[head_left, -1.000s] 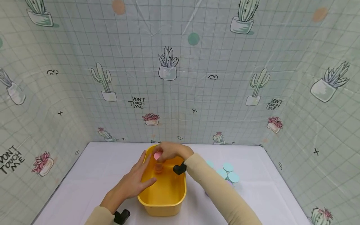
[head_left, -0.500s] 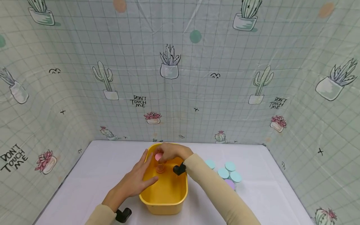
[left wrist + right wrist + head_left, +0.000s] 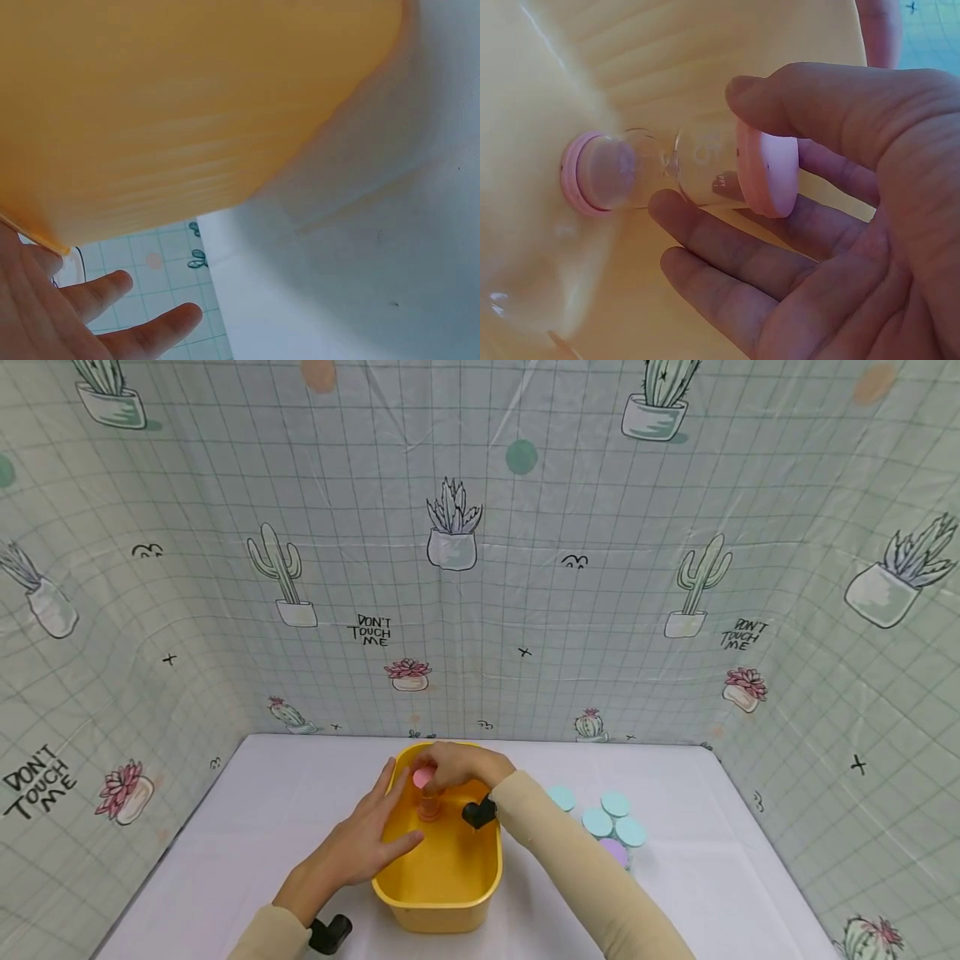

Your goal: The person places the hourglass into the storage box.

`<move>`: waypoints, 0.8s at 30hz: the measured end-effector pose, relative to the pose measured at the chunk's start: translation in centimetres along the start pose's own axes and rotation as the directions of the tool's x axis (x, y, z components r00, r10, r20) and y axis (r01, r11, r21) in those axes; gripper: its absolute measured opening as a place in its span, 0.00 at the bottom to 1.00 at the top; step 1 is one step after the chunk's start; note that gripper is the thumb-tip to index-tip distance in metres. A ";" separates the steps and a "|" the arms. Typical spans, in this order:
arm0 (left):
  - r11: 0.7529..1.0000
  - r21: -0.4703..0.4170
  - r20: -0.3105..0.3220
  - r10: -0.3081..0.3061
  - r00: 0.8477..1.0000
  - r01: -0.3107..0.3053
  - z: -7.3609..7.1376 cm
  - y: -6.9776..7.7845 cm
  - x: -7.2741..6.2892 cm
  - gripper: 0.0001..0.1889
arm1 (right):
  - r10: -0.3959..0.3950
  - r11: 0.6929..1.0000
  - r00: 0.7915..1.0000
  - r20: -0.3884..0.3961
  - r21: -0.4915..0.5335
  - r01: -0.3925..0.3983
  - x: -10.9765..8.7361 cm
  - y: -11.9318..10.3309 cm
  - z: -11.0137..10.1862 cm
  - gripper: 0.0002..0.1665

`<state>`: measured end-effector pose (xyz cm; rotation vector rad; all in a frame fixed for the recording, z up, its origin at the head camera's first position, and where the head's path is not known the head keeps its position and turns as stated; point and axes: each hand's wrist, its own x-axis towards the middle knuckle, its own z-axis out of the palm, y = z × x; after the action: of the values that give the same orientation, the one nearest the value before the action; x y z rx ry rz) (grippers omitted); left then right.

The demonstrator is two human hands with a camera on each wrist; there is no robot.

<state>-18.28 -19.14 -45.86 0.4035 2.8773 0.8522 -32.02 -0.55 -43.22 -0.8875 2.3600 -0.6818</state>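
Observation:
An hourglass (image 3: pixel 705 161) with pink end caps and a clear, narrow-waisted glass is inside the yellow bin (image 3: pixel 450 906); pink sand lies in its lower bulb. My right hand (image 3: pixel 453 764) reaches into the far end of the bin and pinches the upper pink cap (image 3: pixel 769 169) between thumb and fingers. Its other fingers spread beside the glass in the right wrist view. At the bin's left side rests my left hand (image 3: pixel 360 843), fingers straight along the rim and thumb out over the inside. The left wrist view shows its fingers outside the bin's wall (image 3: pixel 165 112).
Right of the bin, several round pale-blue tops (image 3: pixel 596 822) and a purple top (image 3: pixel 613 850) stand on the white tabletop (image 3: pixel 720 877), partly behind my right sleeve (image 3: pixel 577 868). A patterned cloth (image 3: pixel 480 610) hangs along the back and sides.
The head view has shifted slightly, and more of the purple top shows beside the right sleeve. Both hands stay in place, the right still pinching the hourglass's cap.

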 end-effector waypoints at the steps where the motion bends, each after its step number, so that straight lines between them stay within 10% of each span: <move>1: 1.000 -0.001 0.001 -0.001 1.000 0.001 0.0 0.0 0.0 0.51 | 0.013 1.000 1.000 -0.001 0.005 -0.013 -0.1 0.0 0.0 0.28; 24: 1.000 -0.001 0.003 -0.016 1.000 0.016 0.1 0.1 0.1 0.51 | 0.007 0.993 1.000 0.007 -0.117 -0.006 -3.1 -1.5 -3.1 0.32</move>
<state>-18.34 -19.00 -45.84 0.3816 2.8732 0.8495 -31.29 1.43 -39.14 -0.9294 2.4152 -0.5415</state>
